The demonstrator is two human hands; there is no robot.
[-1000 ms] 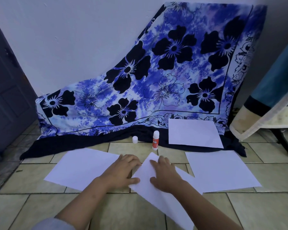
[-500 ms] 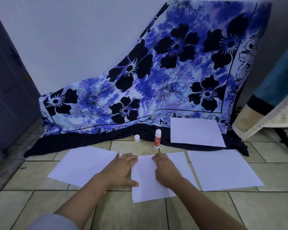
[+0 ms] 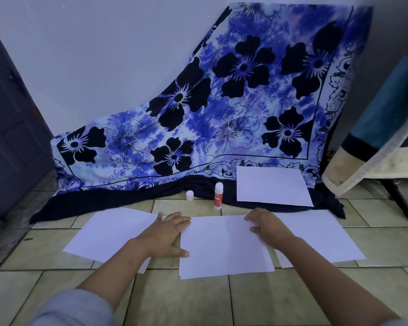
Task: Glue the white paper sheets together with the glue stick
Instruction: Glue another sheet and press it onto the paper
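Head view: left hand (image 3: 166, 235) spread, right hand (image 3: 267, 224) flat, both pressing centre sheets (image 3: 221, 248) lower-mid frame; glue stick (image 3: 218, 196) uncapped, prob. 3 other sheets (image 3: 271, 185) left.

The middle paper sheet (image 3: 224, 245), which lay cornerwise a second ago with one corner pointing far, has been turned until its edges run square with the floor tiles, its right edge now over the right sheet (image 3: 327, 238). The hands have drawn apart: the left hand (image 3: 165, 236) has slid to the sheet's left edge, and the right hand (image 3: 268, 225) has moved from the middle to the far right corner.
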